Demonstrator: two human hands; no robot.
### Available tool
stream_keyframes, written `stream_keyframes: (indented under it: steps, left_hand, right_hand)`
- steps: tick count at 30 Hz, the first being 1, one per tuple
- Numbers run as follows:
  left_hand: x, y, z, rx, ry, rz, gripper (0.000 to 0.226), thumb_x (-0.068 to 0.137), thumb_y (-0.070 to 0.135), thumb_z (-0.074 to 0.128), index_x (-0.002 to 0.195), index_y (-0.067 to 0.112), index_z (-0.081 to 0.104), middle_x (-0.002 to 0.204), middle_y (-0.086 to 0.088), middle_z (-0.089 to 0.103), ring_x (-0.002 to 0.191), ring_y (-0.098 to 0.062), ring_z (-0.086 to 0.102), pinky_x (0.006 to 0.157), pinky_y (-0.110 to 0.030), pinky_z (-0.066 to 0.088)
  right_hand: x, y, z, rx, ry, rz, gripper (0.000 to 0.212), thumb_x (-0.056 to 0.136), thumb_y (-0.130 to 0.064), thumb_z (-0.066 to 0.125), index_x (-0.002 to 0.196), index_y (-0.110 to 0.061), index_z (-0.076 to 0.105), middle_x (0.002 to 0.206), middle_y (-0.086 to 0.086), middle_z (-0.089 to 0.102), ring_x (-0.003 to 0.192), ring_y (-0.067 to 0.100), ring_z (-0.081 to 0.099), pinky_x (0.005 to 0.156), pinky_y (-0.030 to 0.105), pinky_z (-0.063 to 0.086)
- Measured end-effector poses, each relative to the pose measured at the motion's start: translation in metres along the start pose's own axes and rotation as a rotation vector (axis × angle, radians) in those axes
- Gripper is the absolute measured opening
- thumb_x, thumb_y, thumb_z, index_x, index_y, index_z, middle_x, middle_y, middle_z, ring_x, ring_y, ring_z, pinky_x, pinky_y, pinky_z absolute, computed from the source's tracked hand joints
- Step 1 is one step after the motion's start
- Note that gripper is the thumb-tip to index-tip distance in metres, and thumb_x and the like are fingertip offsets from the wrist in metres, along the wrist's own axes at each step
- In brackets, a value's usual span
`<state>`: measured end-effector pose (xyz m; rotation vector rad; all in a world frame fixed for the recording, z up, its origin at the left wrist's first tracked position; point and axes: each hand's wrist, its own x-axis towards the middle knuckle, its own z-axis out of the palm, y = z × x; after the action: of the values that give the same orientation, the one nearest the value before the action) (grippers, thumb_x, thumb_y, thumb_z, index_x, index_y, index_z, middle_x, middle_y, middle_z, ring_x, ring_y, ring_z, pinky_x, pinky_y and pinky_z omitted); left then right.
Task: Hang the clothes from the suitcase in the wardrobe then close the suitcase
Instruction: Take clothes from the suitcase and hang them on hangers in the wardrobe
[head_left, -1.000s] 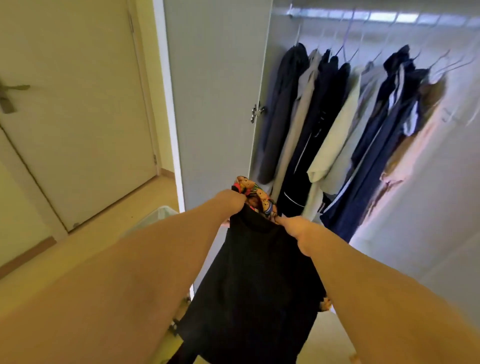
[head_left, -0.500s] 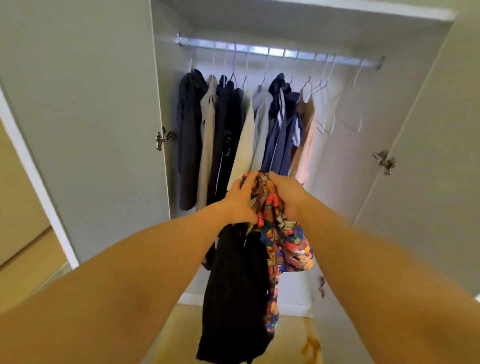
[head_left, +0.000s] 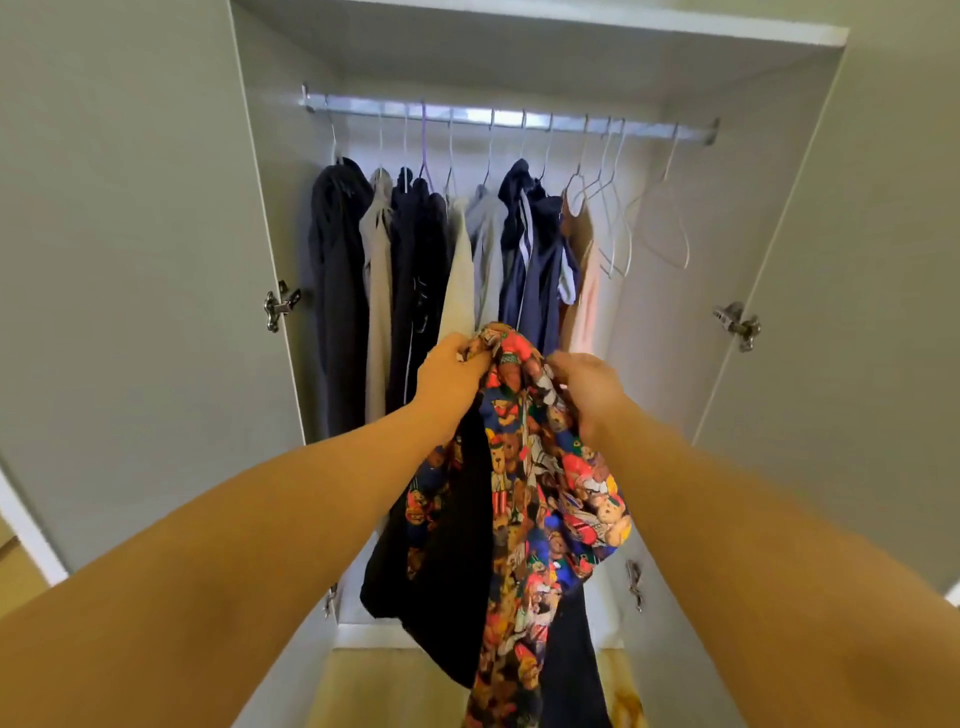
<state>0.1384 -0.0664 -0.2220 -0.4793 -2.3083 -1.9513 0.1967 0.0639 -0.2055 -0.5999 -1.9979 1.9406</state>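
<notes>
White wardrobe's (head_left: 130, 260) silver rail (head_left: 519, 120) is already carrying dark and pale clothes (head_left: 415, 249), bare wire hangers (head_left: 623, 223) at its right end. Below the rail, left hand (head_left: 452, 371) and right hand (head_left: 587, 387) are clutching a bear-printed black-lined garment (head_left: 535, 467), fingers curled; hanging it and closing the unseen suitcase are likely waiting.

Domestic bedroom or dressing area. An open wardrobe (head_left: 519, 47) with 2 hinged doors holds a hanging rail (head_left: 509, 120). Clothes (head_left: 436, 260) and wire hangers (head_left: 660, 228) hang from it.

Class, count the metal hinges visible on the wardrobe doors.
4: upper left hinge, upper right hinge, lower left hinge, lower right hinge. Others may be hidden.
</notes>
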Motion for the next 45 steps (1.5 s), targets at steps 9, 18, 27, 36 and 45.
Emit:
stream_keyframes:
  steps: [9, 18, 27, 36, 45]
  left_hand:
    - [0.010, 0.003, -0.008, -0.524, 0.102, -0.250, 0.034, 0.098, 0.014, 0.046, 0.067, 0.016, 0.033, 0.061, -0.004, 0.036, 0.056, -0.014, 0.038, 0.052, -0.027, 0.034]
    - [0.008, -0.004, -0.029, -0.163, 0.008, -0.230, 0.009, 0.096, 0.012, 0.048, 0.097, 0.005, 0.053, 0.077, -0.009, 0.048, 0.066, -0.018, 0.046, 0.056, -0.027, 0.037]
    - [-0.036, 0.025, -0.017, -0.016, -0.539, -0.209, 0.083, 0.080, -0.008, 0.061, 0.141, 0.027, 0.018, 0.112, -0.002, 0.048, 0.109, -0.024, 0.050, 0.075, -0.031, 0.049]
    - [-0.024, 0.012, -0.031, -0.079, -0.007, -0.067, 0.040, 0.084, -0.019, 0.035, 0.072, 0.016, 0.048, 0.069, -0.004, 0.051, 0.066, -0.015, 0.048, 0.054, -0.025, 0.039]
    - [-0.011, 0.049, -0.061, -0.452, -0.033, -0.272, 0.031, 0.103, 0.019, 0.027, 0.103, 0.021, 0.058, 0.058, 0.004, 0.059, 0.059, -0.016, 0.047, 0.082, -0.028, 0.047]
  right_hand:
    - [0.004, 0.053, -0.023, -0.222, 0.112, 0.272, 0.034, 0.095, -0.008, 0.044, 0.125, 0.006, 0.052, 0.103, 0.020, 0.061, 0.075, 0.031, 0.065, 0.068, 0.037, 0.053]
    - [-0.007, 0.027, -0.011, 0.363, -0.055, 0.189, 0.020, 0.091, -0.009, 0.054, 0.107, -0.002, 0.063, 0.088, 0.018, 0.071, 0.067, 0.027, 0.069, 0.068, 0.039, 0.059]
    - [-0.033, -0.011, 0.022, 0.281, -0.225, -0.085, 0.019, 0.094, -0.002, 0.048, 0.086, -0.010, 0.062, 0.083, 0.011, 0.064, 0.066, 0.018, 0.065, 0.052, 0.026, 0.056]
    - [-0.040, -0.007, 0.013, -0.057, -0.169, -0.075, 0.034, 0.093, 0.002, 0.042, 0.120, -0.015, 0.053, 0.113, 0.008, 0.055, 0.089, 0.019, 0.053, 0.072, 0.027, 0.041]
    - [-0.039, 0.028, 0.022, -0.355, -0.488, 0.073, 0.031, 0.093, -0.004, 0.051, 0.124, -0.012, 0.054, 0.113, 0.012, 0.062, 0.097, 0.025, 0.058, 0.079, 0.034, 0.048]
